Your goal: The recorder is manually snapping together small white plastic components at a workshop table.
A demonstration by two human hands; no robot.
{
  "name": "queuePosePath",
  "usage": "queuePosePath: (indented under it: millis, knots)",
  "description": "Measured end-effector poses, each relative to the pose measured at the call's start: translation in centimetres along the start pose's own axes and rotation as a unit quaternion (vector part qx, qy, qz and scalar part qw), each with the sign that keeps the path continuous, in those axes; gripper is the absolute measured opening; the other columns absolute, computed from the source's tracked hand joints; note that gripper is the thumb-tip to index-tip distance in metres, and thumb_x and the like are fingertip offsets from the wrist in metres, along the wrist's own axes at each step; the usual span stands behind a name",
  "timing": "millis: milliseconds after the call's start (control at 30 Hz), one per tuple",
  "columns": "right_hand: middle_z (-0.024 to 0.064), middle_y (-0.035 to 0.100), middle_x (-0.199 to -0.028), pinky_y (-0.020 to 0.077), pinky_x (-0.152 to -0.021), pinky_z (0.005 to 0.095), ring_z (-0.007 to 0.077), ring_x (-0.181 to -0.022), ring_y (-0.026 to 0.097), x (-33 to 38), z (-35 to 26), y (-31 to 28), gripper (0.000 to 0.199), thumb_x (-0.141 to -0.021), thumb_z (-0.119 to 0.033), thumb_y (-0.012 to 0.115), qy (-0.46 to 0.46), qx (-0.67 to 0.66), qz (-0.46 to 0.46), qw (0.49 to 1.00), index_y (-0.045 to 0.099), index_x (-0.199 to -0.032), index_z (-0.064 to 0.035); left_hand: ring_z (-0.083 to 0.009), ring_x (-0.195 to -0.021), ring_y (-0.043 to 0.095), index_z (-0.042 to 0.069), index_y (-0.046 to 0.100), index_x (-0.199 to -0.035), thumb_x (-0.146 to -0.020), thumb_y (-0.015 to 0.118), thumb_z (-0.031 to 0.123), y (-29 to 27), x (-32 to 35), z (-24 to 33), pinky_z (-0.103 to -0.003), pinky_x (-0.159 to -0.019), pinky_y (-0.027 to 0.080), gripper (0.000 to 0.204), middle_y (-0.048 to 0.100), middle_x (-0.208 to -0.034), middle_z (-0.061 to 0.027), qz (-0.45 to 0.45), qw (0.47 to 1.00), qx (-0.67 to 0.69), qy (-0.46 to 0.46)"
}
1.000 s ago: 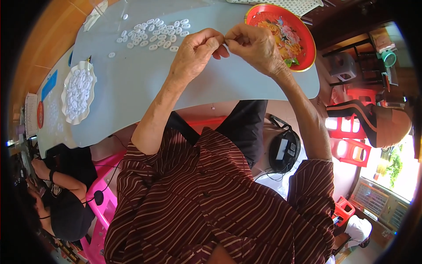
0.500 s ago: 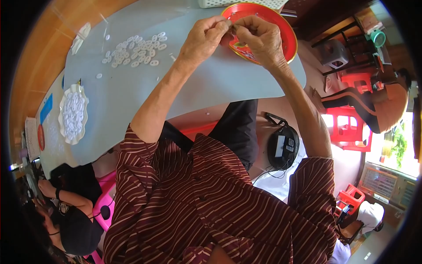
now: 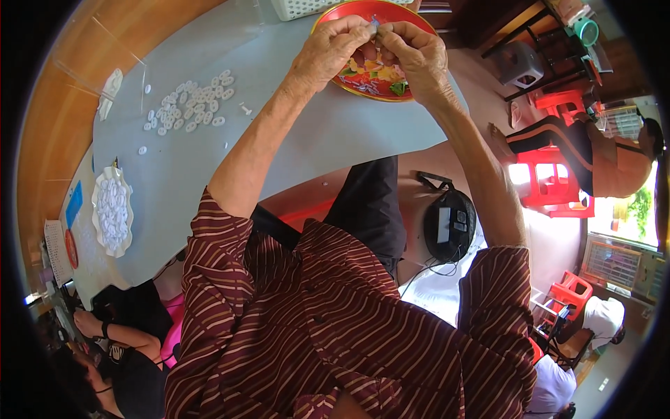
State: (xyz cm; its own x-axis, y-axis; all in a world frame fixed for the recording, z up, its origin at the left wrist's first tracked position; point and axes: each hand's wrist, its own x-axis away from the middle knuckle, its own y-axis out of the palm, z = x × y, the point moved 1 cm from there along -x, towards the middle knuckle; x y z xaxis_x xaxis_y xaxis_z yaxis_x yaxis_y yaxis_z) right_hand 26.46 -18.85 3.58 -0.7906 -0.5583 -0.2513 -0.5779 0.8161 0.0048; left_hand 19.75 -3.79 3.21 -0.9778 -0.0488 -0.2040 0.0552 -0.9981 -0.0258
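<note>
Above a round red tray [image 3: 427, 25] with a gold rim and a printed floral pattern, both my hands meet at the fingertips. My left hand [image 3: 329, 52] pinches thumb against fingers, and my right hand [image 3: 421, 61] does the same from the other side. Between them shows a bit of something small and greyish, too covered to name. Small thin pale-purple pieces [image 3: 364, 86] lie scattered in the tray. To the left, many white oval pieces [image 3: 199, 105] with holes are spread on the grey table [image 3: 279, 164], with a small white peg [image 3: 244, 108] beside them.
A white scalloped dish [image 3: 128, 241] full of white pieces stands at the table's left. A white perforated basket [image 3: 296, 8] is behind the tray. A black round bag [image 3: 450, 227] sits right of my leg. Other people sit nearby, one on a red stool [image 3: 541, 183].
The view has shifted, so the table things sit a little further left. My hands, still pinched together, are now more over the tray's middle, and more of its inside shows.
</note>
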Motion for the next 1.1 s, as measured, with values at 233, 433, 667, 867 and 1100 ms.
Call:
queuePosePath:
  millis: [233, 433, 667, 867, 1100]
  knots:
    - [0.0006, 0.058, -0.065, 0.0434, -0.053, 0.0187, 0.0049, -0.058, 0.052, 0.5, 0.2, -0.1, 0.013, -0.087, -0.01, 0.061, 0.011, 0.011, -0.003, 1.0, 0.065, -0.088, 0.0026, -0.0092, -0.071, 0.056, 0.001, 0.062, -0.102, -0.093, 0.052, 0.021, 0.0, 0.3, -0.7, -0.023, -0.067, 0.047, 0.024, 0.062, -0.077, -0.0029, 0.017, 0.999, 0.029, -0.003]
    - [0.0002, 0.057, -0.064, 0.0427, -0.052, 0.0187, 0.0049, -0.056, 0.051, 0.7, 0.4, -0.2, 0.016, -0.088, -0.013, 0.061, 0.003, 0.006, 0.007, 1.0, 0.066, -0.09, 0.0024, -0.0097, -0.076, 0.059, 0.002, 0.062, -0.103, -0.092, 0.054, 0.018, 0.6, 0.5, -0.7, -0.023, -0.068, 0.047, 0.021, 0.063, -0.082, -0.003, 0.049, 0.998, 0.015, 0.044]
    - [-0.0003, 0.056, -0.063, 0.0421, -0.052, 0.0186, 0.0046, -0.055, 0.049, 0.7, 0.7, -0.2, 0.02, -0.089, -0.017, 0.061, 0.032, -0.026, 0.005, 0.999, 0.067, -0.088, 0.0013, -0.0108, -0.08, 0.06, 0.0, 0.062, -0.102, -0.092, 0.054, 0.015, 0.7, 0.5, -0.9, -0.024, -0.07, 0.048, 0.019, 0.063, -0.084, -0.0036, 0.08, 0.99, -0.057, 0.102]
    - [-0.0007, 0.058, -0.065, 0.043, -0.055, 0.0191, 0.0046, -0.058, 0.05, 0.5, 1.5, -0.5, 0.018, -0.088, -0.016, 0.062, 0.009, -0.022, -0.012, 1.0, 0.067, -0.085, 0.0001, -0.0107, -0.074, 0.057, 0.0, 0.062, -0.095, -0.09, 0.056, 0.017, 0.7, 0.4, 0.1, -0.026, -0.069, 0.047, 0.018, 0.06, -0.077, -0.0036, 0.066, 0.998, -0.007, 0.005]
    - [-0.0008, 0.06, -0.07, 0.0443, -0.058, 0.0189, 0.0044, -0.063, 0.053, 0.5, 1.4, -0.2, 0.018, -0.086, -0.019, 0.064, 0.014, -0.006, -0.028, 1.0, 0.066, -0.086, -0.0006, -0.012, -0.069, 0.051, 0.002, 0.061, -0.088, -0.088, 0.054, 0.018, 0.4, 0.3, 0.0, -0.027, -0.066, 0.046, 0.018, 0.054, -0.07, -0.0035, 0.065, 0.983, 0.138, -0.099]
